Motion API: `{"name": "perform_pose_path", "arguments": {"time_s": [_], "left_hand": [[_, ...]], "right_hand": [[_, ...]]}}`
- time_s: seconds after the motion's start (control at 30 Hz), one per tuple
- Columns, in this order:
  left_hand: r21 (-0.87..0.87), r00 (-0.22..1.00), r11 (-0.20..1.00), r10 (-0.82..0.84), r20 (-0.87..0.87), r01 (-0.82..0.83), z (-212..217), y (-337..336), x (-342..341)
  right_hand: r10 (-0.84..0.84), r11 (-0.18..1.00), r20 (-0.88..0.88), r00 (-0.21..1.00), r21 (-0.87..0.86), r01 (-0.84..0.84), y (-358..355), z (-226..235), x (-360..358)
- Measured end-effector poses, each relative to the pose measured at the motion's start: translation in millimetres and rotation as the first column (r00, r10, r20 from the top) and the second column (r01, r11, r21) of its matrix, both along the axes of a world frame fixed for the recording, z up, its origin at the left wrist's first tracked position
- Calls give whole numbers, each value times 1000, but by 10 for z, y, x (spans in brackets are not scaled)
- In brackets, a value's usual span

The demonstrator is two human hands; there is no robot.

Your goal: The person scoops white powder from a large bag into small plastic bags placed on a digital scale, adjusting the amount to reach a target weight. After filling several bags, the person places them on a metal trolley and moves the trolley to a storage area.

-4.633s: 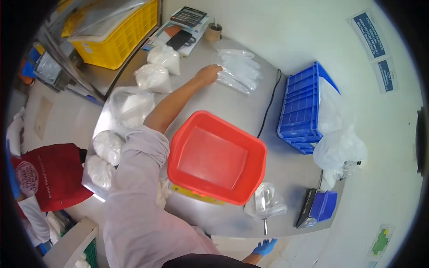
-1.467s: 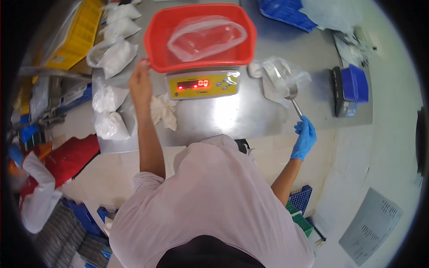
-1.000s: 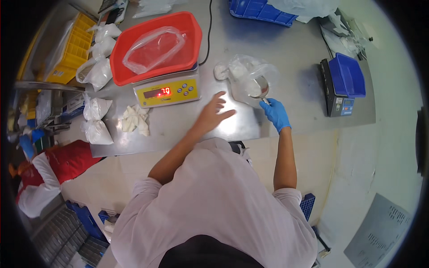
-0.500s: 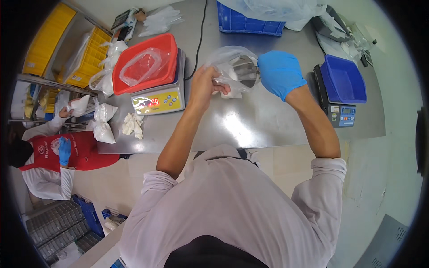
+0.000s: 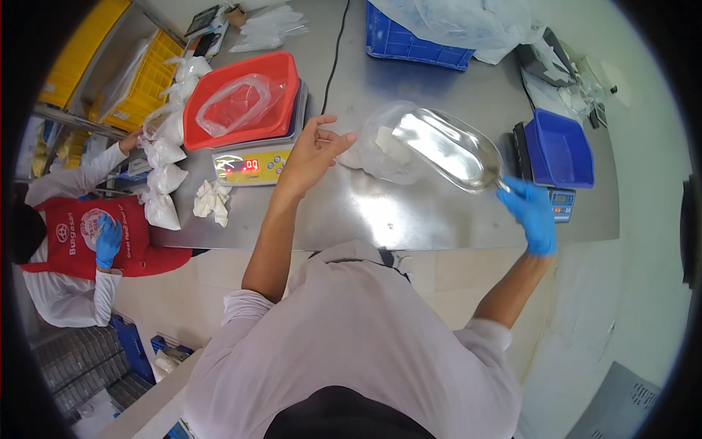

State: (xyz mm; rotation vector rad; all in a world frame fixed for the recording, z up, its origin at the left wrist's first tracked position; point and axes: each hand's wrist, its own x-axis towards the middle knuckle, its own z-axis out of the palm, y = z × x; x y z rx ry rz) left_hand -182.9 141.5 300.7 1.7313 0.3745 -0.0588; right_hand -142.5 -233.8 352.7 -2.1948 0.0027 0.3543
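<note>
A shiny metal scoop slants across the steel table, its bowl facing up and its front lip at a clear plastic bag. White powder shows inside the bag. My gloved right hand has its fingers at the end of the scoop's handle, the grip partly hidden. Bare, with fingers apart and nothing in them, my left hand hovers beside the bag, near the yellow-fronted scale. On that scale sits a red tray holding an empty clear bag.
Filled white bags line the table's left side, near a crumpled cloth. A co-worker in a red apron stands there. At right, a blue tray rests on another scale. A blue crate stands at the back.
My left hand has let go of the bag and moved left. My right hand has swung right and nearer with the scoop, out of the bag's mouth. The bag has settled lower on the table.
</note>
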Motion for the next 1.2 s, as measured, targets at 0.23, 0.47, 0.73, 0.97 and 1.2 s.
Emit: {"name": "perform_pose_path", "arguments": {"time_s": [0.23,0.47,0.73,0.97,1.2], "left_hand": [[118,997,993,1,77,-10,4,-237,15],[472,996,880,-80,32,55,-328,-368,356],[166,992,982,107,-64,-95,-257,-189,-35],[38,1000,999,2,-13,-2,-231,-115,-306],[180,981,972,-123,-149,150,125,570,-617]], "right_hand": [[-484,830,-140,864,240,504,-390,-1120,-669],[-416,907,71,907,101,408,-77,-2269,-205],[-246,884,140,959,-374,282,135,-2448,-133],[-160,762,-266,951,579,290,1448,-1660,-249],[-242,823,64,968,541,170,1565,-1017,49]]}}
